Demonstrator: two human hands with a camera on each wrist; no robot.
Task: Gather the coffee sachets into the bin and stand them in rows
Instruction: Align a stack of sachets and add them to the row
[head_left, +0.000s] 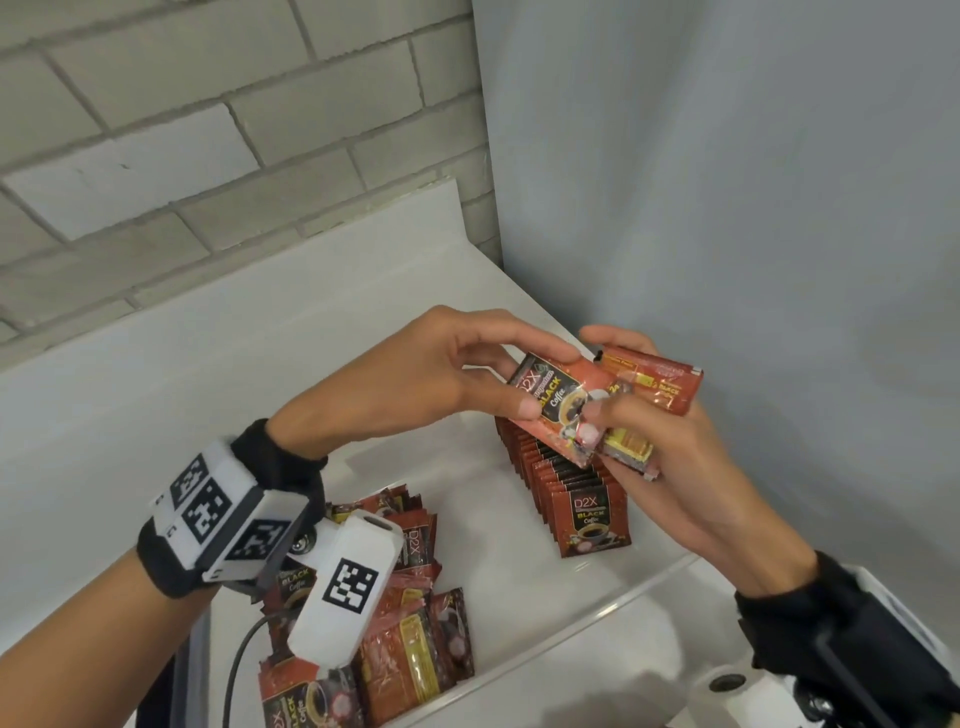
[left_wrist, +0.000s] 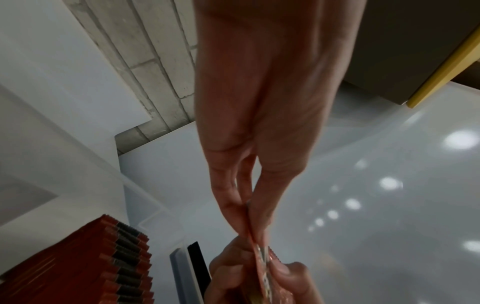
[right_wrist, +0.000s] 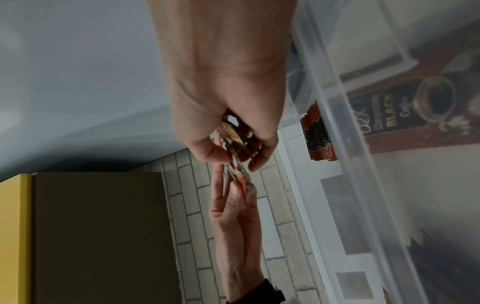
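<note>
Head view, left to right.

Left hand (head_left: 415, 374): raised above the bin (head_left: 597, 608), palm turned down, wrist bent toward the right. Thumb and forefinger pinch the upper left end of one red coffee sachet (head_left: 558, 410), which reads "D2X BLACK Coffee". Sachet is tilted and held clear of the bin floor. Left wrist view confirms the hold: the fingertips (left_wrist: 235, 207) close on the sachet's thin edge.

Right hand (head_left: 691, 467): palm up, fingers curled beneath a small fan of sachets (head_left: 660, 395). Its thumb presses on the lower part of the same front sachet, so both hands grasp that one. Behind it, at least two more sachets show in this hand; exact count cannot be told, as they overlap.

Contents of bin, a translucent plastic tub on a white counter (head_left: 156, 364):
- Loose pile of sachets (head_left: 410, 623) at the near left, lying flat and overlapping, partly hidden by the left wrist camera unit (head_left: 348, 582). Count not readable.
- One standing row of sachets (head_left: 566, 483) at the right, directly below the hands, upright and packed face to back. More than ten; the exact number is not countable.

Wall of pale brick (head_left: 208, 130) behind, plain grey wall (head_left: 727, 182) at right.
</note>
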